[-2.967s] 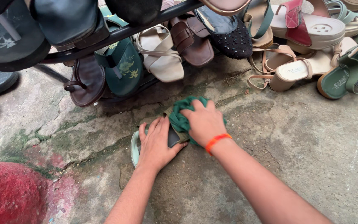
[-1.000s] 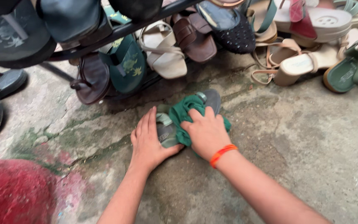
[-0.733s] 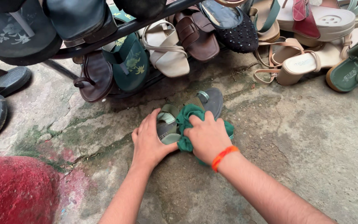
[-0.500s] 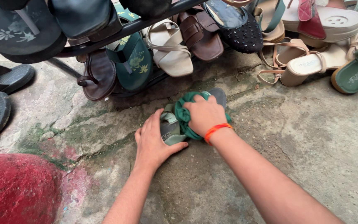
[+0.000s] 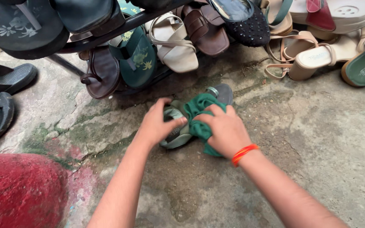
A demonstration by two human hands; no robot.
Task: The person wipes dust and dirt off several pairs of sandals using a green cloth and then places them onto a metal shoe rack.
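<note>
Left hand [image 5: 157, 124] lifted, sandal [image 5: 222, 92] (cloth-wiped)

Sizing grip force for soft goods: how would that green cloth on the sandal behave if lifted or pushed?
Probably floppy: the green cloth bunches in folds under the right hand and drapes over the grey sandal. Likely light, since it keeps no shape of its own. Pushed, it would likely crumple or drag on the rough concrete floor rather than slide.
</note>
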